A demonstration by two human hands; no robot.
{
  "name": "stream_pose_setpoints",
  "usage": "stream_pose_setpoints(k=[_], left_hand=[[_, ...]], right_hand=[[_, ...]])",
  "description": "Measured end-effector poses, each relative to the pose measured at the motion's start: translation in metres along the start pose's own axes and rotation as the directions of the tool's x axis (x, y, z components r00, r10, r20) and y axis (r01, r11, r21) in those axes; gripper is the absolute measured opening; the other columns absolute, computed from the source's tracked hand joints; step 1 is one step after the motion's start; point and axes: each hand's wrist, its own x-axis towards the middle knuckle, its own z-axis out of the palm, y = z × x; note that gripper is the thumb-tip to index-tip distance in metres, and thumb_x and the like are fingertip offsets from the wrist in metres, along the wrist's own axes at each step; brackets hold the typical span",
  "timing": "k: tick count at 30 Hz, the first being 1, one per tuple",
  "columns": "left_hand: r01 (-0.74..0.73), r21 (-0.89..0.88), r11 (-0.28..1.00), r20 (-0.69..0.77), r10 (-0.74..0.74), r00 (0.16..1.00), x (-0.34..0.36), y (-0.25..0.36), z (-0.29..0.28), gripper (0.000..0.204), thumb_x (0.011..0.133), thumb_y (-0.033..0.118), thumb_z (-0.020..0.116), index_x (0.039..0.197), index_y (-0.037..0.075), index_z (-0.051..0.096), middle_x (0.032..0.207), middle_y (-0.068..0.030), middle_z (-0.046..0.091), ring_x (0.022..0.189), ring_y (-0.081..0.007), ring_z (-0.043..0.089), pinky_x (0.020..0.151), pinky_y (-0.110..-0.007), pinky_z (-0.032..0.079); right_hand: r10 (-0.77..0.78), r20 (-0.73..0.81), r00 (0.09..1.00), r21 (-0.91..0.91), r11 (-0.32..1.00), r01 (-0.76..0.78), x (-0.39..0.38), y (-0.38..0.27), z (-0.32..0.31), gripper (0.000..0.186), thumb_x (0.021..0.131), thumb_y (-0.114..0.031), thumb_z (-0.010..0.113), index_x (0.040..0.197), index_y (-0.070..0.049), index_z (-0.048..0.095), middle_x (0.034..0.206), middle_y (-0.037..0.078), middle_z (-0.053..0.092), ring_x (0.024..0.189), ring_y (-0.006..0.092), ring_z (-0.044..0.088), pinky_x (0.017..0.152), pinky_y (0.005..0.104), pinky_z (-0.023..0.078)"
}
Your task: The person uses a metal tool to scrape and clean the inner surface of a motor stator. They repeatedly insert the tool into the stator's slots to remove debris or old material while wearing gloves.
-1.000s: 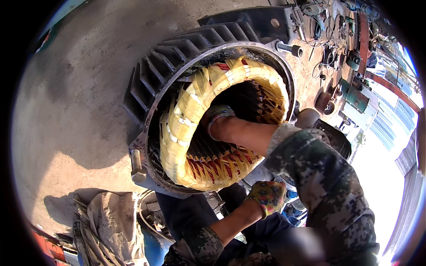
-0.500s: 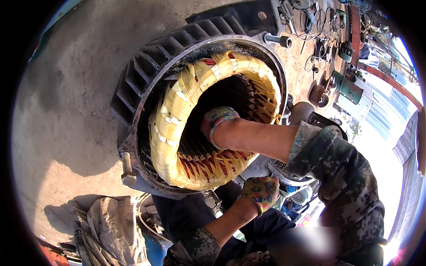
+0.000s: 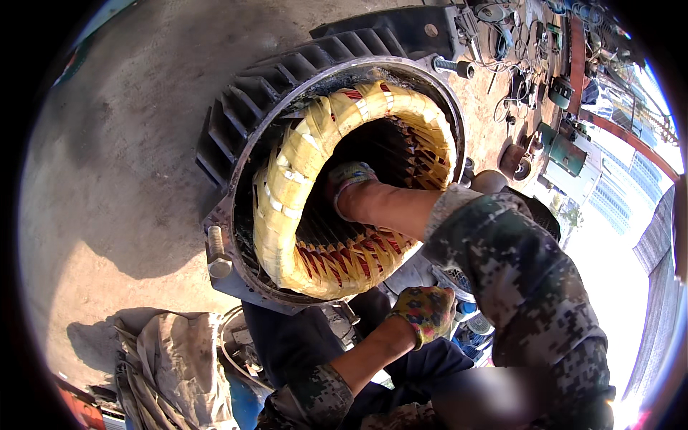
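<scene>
A big electric motor stator [image 3: 236, 136] with a dark finned housing lies on its side, its open end toward me. Yellow-taped windings [image 3: 290, 179] with red and copper wires ring the bore. My right hand [image 3: 349, 178], in a patterned glove, reaches deep into the bore, and its fingers are hidden inside. My left hand [image 3: 424, 312], gloved too, is curled against the lower edge of the housing. I cannot see whether it holds anything. Both forearms wear camouflage sleeves.
The stator rests on a dusty concrete floor [image 3: 122, 165]. A crumpled grey cloth [image 3: 175, 365] lies at the lower left. Metal parts, tools and cables [image 3: 530, 86] are scattered at the upper right, beside a green machine part [image 3: 566, 154]. A long bolt [image 3: 215, 251] sticks from the housing flange.
The view has swayed a little, so the stator sits slightly differently in the picture. Both hands stay where they were, the right one still inside the bore.
</scene>
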Motion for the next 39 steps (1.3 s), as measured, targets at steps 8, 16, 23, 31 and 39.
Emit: stream_pose_setpoints(k=[8,16,23,31,39], left_hand=[[0.148,-0.073,0.986,0.106,-0.14,0.984,-0.011,-0.013,-0.011,0.015,0.092,0.026,0.053,0.096,0.015,0.062,0.082,-0.0013,0.064,0.077,-0.022,0.069,0.073,-0.035,0.051],[0.234,-0.023,0.972,0.051,-0.232,0.971,-0.014,-0.015,0.015,0.013,0.089,0.023,0.057,0.098,0.018,0.064,0.075,0.001,0.059,0.07,-0.0171,0.062,0.074,-0.034,0.053],[0.176,-0.163,0.971,-0.129,-0.198,0.972,-0.006,-0.015,0.013,0.018,0.088,0.024,0.058,0.096,0.008,0.063,0.067,-0.0097,0.062,0.076,-0.0263,0.073,0.063,-0.04,0.056],[-0.04,-0.036,0.999,-0.012,0.04,0.999,0.013,-0.003,0.03,0.011,0.092,0.021,0.054,0.092,0.012,0.06,0.085,-0.0055,0.062,0.077,-0.0235,0.07,0.067,-0.037,0.055],[0.145,-0.389,0.91,-0.04,-0.174,0.984,0.008,0.002,0.0,0.024,0.094,0.028,0.059,0.084,0.006,0.062,0.085,-0.0176,0.073,0.083,-0.0358,0.073,0.076,-0.049,0.056]], right_hand=[[-0.049,-0.086,0.995,-0.031,0.998,0.047,-0.009,-0.033,-0.006,0.03,0.093,-0.028,0.06,0.115,-0.015,0.077,0.123,0.006,0.073,0.111,0.0296,0.071,0.09,0.0411,0.058],[-0.107,0.011,0.994,-0.252,0.962,0.107,-0.016,-0.037,-0.016,0.033,0.096,-0.027,0.054,0.117,-0.014,0.076,0.123,0.008,0.073,0.112,0.0275,0.07,0.091,0.0392,0.057],[-0.086,0.049,0.995,-0.398,0.912,0.099,-0.012,-0.007,-0.009,0.032,0.097,-0.026,0.052,0.116,-0.014,0.076,0.123,0.009,0.072,0.109,0.0243,0.071,0.092,0.0387,0.056],[0.034,-0.049,0.998,-0.195,0.98,-0.043,0.01,0.02,0.005,0.03,0.096,-0.03,0.055,0.114,-0.02,0.078,0.119,0.006,0.074,0.11,0.0263,0.071,0.091,0.0417,0.058],[0.106,0.32,0.941,-0.32,0.947,0.002,-0.114,-0.012,-0.053,0.033,0.099,-0.029,0.054,0.121,-0.016,0.075,0.126,0.003,0.072,0.115,0.0243,0.069,0.093,0.0399,0.057]])
